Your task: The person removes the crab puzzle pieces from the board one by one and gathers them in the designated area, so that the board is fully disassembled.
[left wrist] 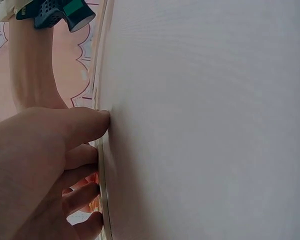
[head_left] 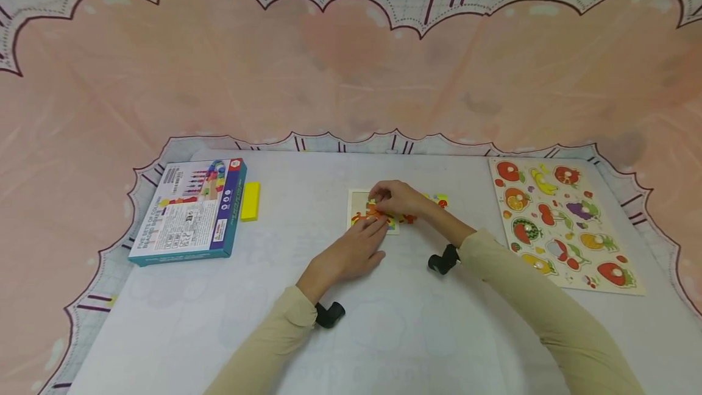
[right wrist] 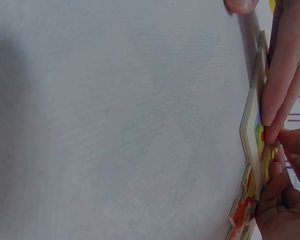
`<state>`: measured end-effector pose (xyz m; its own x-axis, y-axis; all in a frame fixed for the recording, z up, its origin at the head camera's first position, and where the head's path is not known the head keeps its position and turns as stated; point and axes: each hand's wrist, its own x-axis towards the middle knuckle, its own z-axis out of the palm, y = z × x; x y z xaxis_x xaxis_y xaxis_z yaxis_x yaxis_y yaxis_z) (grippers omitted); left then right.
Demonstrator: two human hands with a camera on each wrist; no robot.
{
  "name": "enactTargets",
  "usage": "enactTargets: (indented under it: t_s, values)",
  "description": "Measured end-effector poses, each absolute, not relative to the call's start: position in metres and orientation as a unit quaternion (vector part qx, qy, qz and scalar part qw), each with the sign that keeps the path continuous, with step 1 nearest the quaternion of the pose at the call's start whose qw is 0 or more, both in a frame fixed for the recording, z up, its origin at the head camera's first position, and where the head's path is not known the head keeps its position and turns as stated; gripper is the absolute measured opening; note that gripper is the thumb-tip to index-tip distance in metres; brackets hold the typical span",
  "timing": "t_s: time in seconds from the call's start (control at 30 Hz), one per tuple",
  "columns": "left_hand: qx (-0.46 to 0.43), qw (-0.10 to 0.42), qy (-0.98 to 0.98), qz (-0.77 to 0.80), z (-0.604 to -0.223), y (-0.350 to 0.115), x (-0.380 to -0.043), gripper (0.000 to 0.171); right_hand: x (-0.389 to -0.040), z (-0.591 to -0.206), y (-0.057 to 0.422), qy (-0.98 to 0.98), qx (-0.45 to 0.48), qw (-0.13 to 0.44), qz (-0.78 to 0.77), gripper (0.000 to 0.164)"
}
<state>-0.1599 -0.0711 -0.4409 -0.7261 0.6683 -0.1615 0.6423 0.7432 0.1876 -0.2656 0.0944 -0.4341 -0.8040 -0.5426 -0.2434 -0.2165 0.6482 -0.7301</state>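
Observation:
A small jigsaw puzzle tray point(head_left: 359, 198) with a pale border lies under both hands in the head view. Orange and red puzzle pieces point(head_left: 364, 216) show inside it. My left hand point(head_left: 354, 250) rests over its near edge, fingers fairly straight on the pieces, thumb out on the white surface. From the far right, my right hand point(head_left: 399, 197) bends over the tray and pinches a puzzle piece point(head_left: 372, 206) between thumb and fingertips; the fingers hide most of that piece. In the right wrist view, loose red-and-yellow pieces point(right wrist: 242, 210) lie against the tray's side.
More loose pieces point(head_left: 437, 199) lie behind the right wrist. At the left are a boxed set point(head_left: 192, 212) and a yellow block point(head_left: 250, 201). A fruit-picture board point(head_left: 565, 224) lies at the right on the white-covered table point(head_left: 395, 334). Each wrist wears a black camera point(head_left: 330, 315).

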Motion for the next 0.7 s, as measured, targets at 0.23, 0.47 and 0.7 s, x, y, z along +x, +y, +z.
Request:
enactTargets:
  t_s: [0.23, 0.47, 0.7]
  values:
    - [0.365, 0.094, 0.926, 0.038, -0.4409, -0.0705, -0.1615, 0.060, -0.2671, -0.4355, 0.0949, 0.867, -0.198, 0.233, -0.394, 0.023]
    - [0.368, 0.082, 0.925, 0.039, -0.4414, -0.0688, -0.1628, 0.058, -0.2688, -0.4369, 0.0955, 0.859, -0.184, 0.251, -0.407, 0.024]
    - [0.360, 0.089, 0.927, 0.050, -0.4382, -0.0676, -0.1611, 0.057, -0.2666, -0.4300, 0.1000, 0.844, -0.141, 0.275, -0.438, 0.027]
